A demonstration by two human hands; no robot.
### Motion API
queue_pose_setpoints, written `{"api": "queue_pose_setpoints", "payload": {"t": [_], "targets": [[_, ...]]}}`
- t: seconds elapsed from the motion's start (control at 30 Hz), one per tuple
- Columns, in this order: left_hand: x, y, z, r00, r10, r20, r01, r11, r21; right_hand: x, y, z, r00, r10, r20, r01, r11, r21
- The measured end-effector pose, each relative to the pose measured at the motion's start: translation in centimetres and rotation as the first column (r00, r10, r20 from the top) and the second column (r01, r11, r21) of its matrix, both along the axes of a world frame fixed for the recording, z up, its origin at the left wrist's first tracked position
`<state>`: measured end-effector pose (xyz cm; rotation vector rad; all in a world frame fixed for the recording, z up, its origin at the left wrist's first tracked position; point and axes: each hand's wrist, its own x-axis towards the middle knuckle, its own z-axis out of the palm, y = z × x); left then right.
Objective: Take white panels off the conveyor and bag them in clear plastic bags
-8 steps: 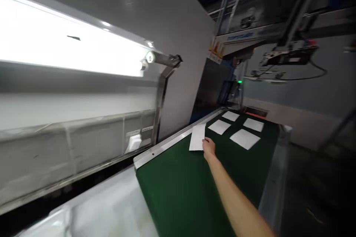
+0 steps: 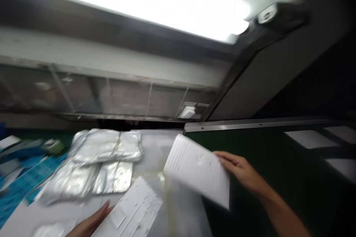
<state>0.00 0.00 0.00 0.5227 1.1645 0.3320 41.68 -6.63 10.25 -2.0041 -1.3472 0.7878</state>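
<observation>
The right hand (image 2: 241, 172) has its grip closed on the right edge of a white sheet (image 2: 198, 170), fingers on top and the thumb hidden behind the paper. The sheet is lifted and tilted, its left corner up, hanging over the seam where the pale surface (image 2: 178, 207) meets the green belt (image 2: 267, 144). Faint ruled lines show on it, but motion blur keeps any print from being read. The right forearm runs out of view at the bottom right.

The left hand (image 2: 90, 224) lies low at the bottom edge, mostly cut off; its fingers rest just beside, perhaps touching, a second printed sheet (image 2: 130, 211) lying flat on the pale surface. Whether its grip is open or closed cannot be told.

Behind that sheet sits a heap of silver foil pouches (image 2: 102, 155), overlapping so their count is unclear. At the far left, blue packets (image 2: 25, 177) smear into blur. On the belt to the right lie 3 pale sheets (image 2: 310, 139), dim and partly cut off. A bright lamp (image 2: 155, 0) glares overhead, washing out detail.
</observation>
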Motion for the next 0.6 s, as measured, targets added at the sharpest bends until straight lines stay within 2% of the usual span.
{"api": "queue_pose_setpoints", "payload": {"t": [0.03,0.07,0.1,0.13,0.17,0.2,0.23,0.27,0.3,0.37,0.4,0.43,0.47,0.5,0.53,0.6], "targets": [[-1.3,-0.7,0.4,0.996,-0.027,0.085,0.035,0.995,-0.094,-4.0,0.3,0.3,0.953,0.269,-0.137,-0.282,0.955,-0.092],[-2.4,-1.2,0.6,0.978,-0.067,0.195,0.101,0.98,-0.173,-8.1,0.8,0.5,0.85,0.473,-0.23,-0.511,0.847,-0.144],[-3.1,-1.6,0.6,0.945,-0.111,0.307,0.184,0.957,-0.223,-12.0,1.2,0.5,0.723,0.622,-0.301,-0.681,0.716,-0.157],[-3.8,-1.8,0.6,0.901,-0.155,0.406,0.267,0.934,-0.237,-15.6,1.7,0.2,0.605,0.723,-0.333,-0.79,0.599,-0.132],[-4.4,-2.0,0.4,0.868,-0.196,0.457,0.323,0.921,-0.219,-18.7,2.2,-0.4,0.52,0.787,-0.333,-0.851,0.512,-0.117],[-4.9,-2.2,0.2,0.85,-0.231,0.474,0.35,0.92,-0.179,-21.4,2.6,-1.2,0.472,0.83,-0.296,-0.88,0.463,-0.104],[-5.6,-2.4,-0.1,0.835,-0.261,0.484,0.366,0.921,-0.135,-23.5,2.9,-2.1,0.461,0.857,-0.229,-0.887,0.453,-0.093],[-6.3,-2.7,-0.2,0.823,-0.279,0.495,0.368,0.926,-0.089,-25.1,2.9,-3.1,0.484,0.866,-0.128,-0.875,0.477,-0.083],[-7.1,-3.0,-0.4,0.813,-0.284,0.508,0.357,0.933,-0.05,-26.4,2.8,-4.0,0.534,0.845,0.002,-0.843,0.533,-0.066],[-8.4,-3.8,-0.6,0.811,-0.252,0.528,0.307,0.951,-0.018,-28.1,1.5,-5.9,0.678,0.692,0.249,-0.715,0.699,0.004],[-9.0,-4.3,-0.9,0.822,-0.21,0.53,0.266,0.963,-0.031,-28.9,0.4,-6.9,0.743,0.589,0.318,-0.632,0.774,0.044],[-9.3,-4.8,-1.2,0.839,-0.146,0.524,0.206,0.977,-0.057,-29.6,-0.9,-8.1,0.786,0.518,0.336,-0.568,0.821,0.063],[-9.5,-5.3,-1.7,0.86,-0.062,0.507,0.13,0.987,-0.099,-30.4,-2.5,-9.4,0.81,0.496,0.312,-0.536,0.843,0.052],[-9.6,-5.9,-2.4,0.879,0.03,0.475,0.05,0.987,-0.154,-31.3,-4.2,-10.9,0.807,0.535,0.251,-0.555,0.831,0.012],[-9.5,-6.4,-3.2,0.896,0.123,0.428,-0.029,0.975,-0.219,-32.3,-5.9,-12.5,0.752,0.635,0.178,-0.637,0.769,-0.056],[-9.0,-7.5,-5.0,0.918,0.259,0.3,-0.145,0.923,-0.355,-34.3,-8.7,-15.3,0.667,0.741,0.083,-0.72,0.669,-0.183]]}}
